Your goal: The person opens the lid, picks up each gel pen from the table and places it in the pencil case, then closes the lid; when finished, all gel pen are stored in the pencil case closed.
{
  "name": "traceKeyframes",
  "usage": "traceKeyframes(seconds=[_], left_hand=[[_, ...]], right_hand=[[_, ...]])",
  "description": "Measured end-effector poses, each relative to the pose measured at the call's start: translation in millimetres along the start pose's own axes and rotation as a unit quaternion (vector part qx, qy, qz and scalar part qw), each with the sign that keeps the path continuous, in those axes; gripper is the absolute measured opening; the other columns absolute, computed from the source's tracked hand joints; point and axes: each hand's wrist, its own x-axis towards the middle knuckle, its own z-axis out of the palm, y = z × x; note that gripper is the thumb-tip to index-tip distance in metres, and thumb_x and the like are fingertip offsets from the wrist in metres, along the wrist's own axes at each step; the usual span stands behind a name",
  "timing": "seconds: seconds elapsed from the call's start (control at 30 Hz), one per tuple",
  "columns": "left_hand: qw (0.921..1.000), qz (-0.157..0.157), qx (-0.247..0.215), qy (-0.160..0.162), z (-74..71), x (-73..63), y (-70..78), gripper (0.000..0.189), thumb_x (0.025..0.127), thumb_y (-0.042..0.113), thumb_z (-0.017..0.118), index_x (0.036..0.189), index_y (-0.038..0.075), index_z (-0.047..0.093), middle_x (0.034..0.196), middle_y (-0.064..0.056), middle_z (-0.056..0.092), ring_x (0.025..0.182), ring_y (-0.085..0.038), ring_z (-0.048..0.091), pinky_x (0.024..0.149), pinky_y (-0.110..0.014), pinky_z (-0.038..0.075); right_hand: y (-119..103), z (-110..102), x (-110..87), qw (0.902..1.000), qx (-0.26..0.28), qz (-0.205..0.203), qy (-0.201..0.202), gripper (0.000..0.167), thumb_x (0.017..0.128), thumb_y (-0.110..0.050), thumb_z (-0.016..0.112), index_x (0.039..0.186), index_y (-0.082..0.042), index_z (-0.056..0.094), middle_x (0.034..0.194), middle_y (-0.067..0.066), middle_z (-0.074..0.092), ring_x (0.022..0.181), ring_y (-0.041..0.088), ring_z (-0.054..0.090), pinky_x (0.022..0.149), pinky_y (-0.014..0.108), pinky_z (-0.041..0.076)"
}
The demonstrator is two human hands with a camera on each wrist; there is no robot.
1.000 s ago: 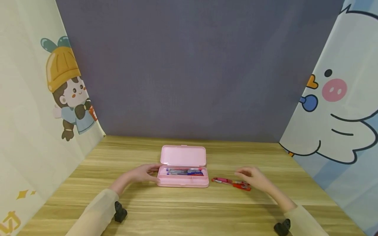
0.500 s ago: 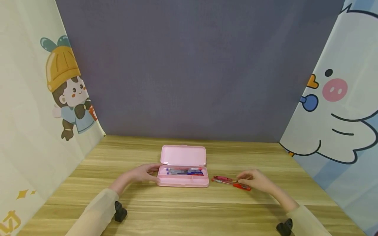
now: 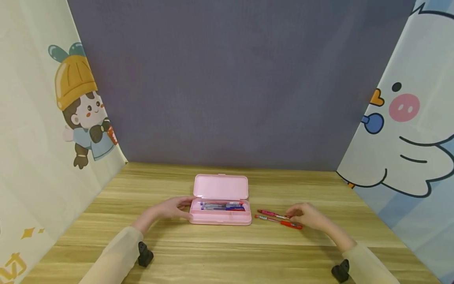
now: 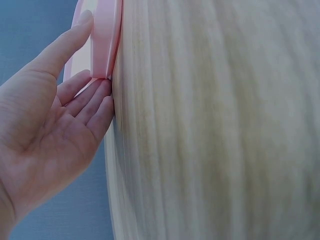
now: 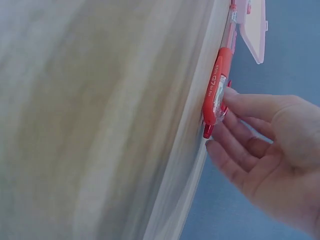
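Observation:
An open pink pencil case (image 3: 220, 219) lies on the table, its lid (image 3: 221, 187) folded back. Several pens (image 3: 220, 206) lie in its rear compartment. My left hand (image 3: 170, 208) rests against the case's left end, thumb along the near part and lightly bent fingers at the far corner. To the right, my right hand (image 3: 306, 215) pinches the right end of a dark pink pen (image 3: 270, 213); the fingertips hide that end. A red gel pen (image 3: 291, 225) with a clear barrel lies just nearer. In the right wrist view the red gel pen (image 5: 216, 90) partly covers the pinched one.
The wooden table (image 3: 213, 252) ends at a dark grey backdrop (image 3: 230, 86). Printed cartoon panels (image 3: 85, 114) stand at both sides. The front compartments (image 3: 211, 217) of the case show bare pink plastic. Wood surface shows between the case and the right hand.
My right hand has come down onto the dark pink pen, which has shifted slightly and separated from the red gel pen. My left hand and the case stay in place.

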Motion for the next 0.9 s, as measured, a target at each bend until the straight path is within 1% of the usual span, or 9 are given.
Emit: traceKeyframes(seconds=[0.1, 0.2, 0.27, 0.37, 0.5, 0.67, 0.77, 0.87, 0.9], left_hand=[[1.0000, 0.001, 0.000, -0.001, 0.0, -0.2, 0.9, 0.076, 0.083, 0.023, 0.073, 0.144, 0.002, 0.034, 0.147, -0.027, 0.032, 0.133, -0.043, 0.034, 0.112, -0.051, 0.031], [1.0000, 0.003, 0.000, -0.004, -0.3, 0.1, 0.5, 0.076, 0.083, 0.024, 0.072, 0.144, 0.002, 0.034, 0.147, -0.026, 0.032, 0.133, -0.043, 0.034, 0.112, -0.052, 0.032], [1.0000, 0.006, 0.000, -0.006, -0.4, 0.3, 0.0, 0.076, 0.083, 0.024, 0.072, 0.144, 0.003, 0.034, 0.147, -0.026, 0.032, 0.133, -0.043, 0.034, 0.112, -0.052, 0.031], [0.9999, 0.010, 0.003, -0.010, -0.4, -0.2, 0.3, 0.075, 0.083, 0.024, 0.072, 0.144, 0.003, 0.034, 0.147, -0.025, 0.033, 0.133, -0.043, 0.033, 0.112, -0.053, 0.031], [0.9998, 0.013, 0.009, -0.010, 0.1, -0.5, 0.4, 0.075, 0.083, 0.024, 0.072, 0.144, 0.003, 0.034, 0.147, -0.025, 0.034, 0.133, -0.042, 0.034, 0.112, -0.054, 0.031], [0.9998, 0.012, 0.012, -0.006, 0.5, -1.5, 1.8, 0.075, 0.083, 0.022, 0.072, 0.144, 0.002, 0.034, 0.146, -0.026, 0.034, 0.133, -0.043, 0.033, 0.111, -0.055, 0.031], [0.9999, 0.012, 0.004, -0.006, 0.2, -3.2, 3.4, 0.076, 0.083, 0.023, 0.072, 0.144, 0.001, 0.033, 0.146, -0.027, 0.033, 0.133, -0.044, 0.032, 0.111, -0.055, 0.030], [0.9998, 0.019, 0.003, -0.006, -0.2, -4.3, 2.3, 0.077, 0.083, 0.028, 0.072, 0.144, 0.002, 0.034, 0.146, -0.026, 0.034, 0.133, -0.043, 0.033, 0.111, -0.054, 0.031], [0.9994, 0.030, 0.015, -0.007, -0.3, -4.5, 1.5, 0.077, 0.083, 0.030, 0.072, 0.144, 0.001, 0.034, 0.145, -0.027, 0.035, 0.132, -0.043, 0.035, 0.111, -0.052, 0.034]], right_hand=[[0.4, 0.2, -0.3, 0.9999, -0.010, 0.008, 0.001, 0.014, 0.084, -0.012, 0.069, 0.096, -0.004, 0.071, 0.092, 0.006, 0.068, 0.083, 0.017, 0.063, 0.069, 0.022, 0.055], [0.7, 1.1, -0.8, 0.9997, -0.016, 0.017, 0.005, 0.011, 0.083, -0.014, 0.070, 0.091, -0.007, 0.072, 0.089, 0.003, 0.066, 0.079, 0.013, 0.060, 0.064, 0.021, 0.052], [1.1, 1.6, -0.5, 0.9995, -0.018, 0.023, 0.009, 0.010, 0.083, -0.016, 0.070, 0.090, -0.008, 0.072, 0.087, 0.001, 0.064, 0.077, 0.008, 0.057, 0.063, 0.020, 0.050], [-0.1, 1.1, -0.1, 0.9994, -0.018, 0.025, 0.017, 0.012, 0.085, -0.019, 0.069, 0.091, -0.009, 0.071, 0.087, 0.000, 0.066, 0.077, 0.007, 0.058, 0.063, 0.021, 0.051], [-3.2, -1.5, 0.6, 0.9992, -0.007, 0.021, 0.032, 0.015, 0.086, -0.021, 0.067, 0.094, -0.009, 0.071, 0.090, 0.001, 0.069, 0.078, 0.008, 0.061, 0.064, 0.022, 0.053], [-9.5, -5.8, 3.6, 0.9984, 0.014, 0.029, 0.046, 0.020, 0.087, -0.024, 0.066, 0.098, -0.007, 0.070, 0.091, 0.003, 0.069, 0.081, 0.014, 0.063, 0.065, 0.024, 0.055], [-13.6, -8.8, 5.8, 0.9973, 0.015, 0.039, 0.061, 0.020, 0.088, -0.025, 0.065, 0.098, -0.008, 0.070, 0.092, 0.004, 0.069, 0.083, 0.016, 0.064, 0.066, 0.024, 0.055], [-17.0, -11.5, 8.3, 0.9962, 0.019, 0.039, 0.076, 0.018, 0.088, -0.023, 0.066, 0.097, -0.009, 0.071, 0.091, 0.004, 0.070, 0.081, 0.016, 0.064, 0.063, 0.023, 0.054], [-18.1, -11.9, 9.2, 0.9956, 0.018, 0.040, 0.083, 0.016, 0.087, -0.022, 0.066, 0.096, -0.009, 0.071, 0.091, 0.004, 0.070, 0.080, 0.015, 0.064, 0.062, 0.022, 0.053]])
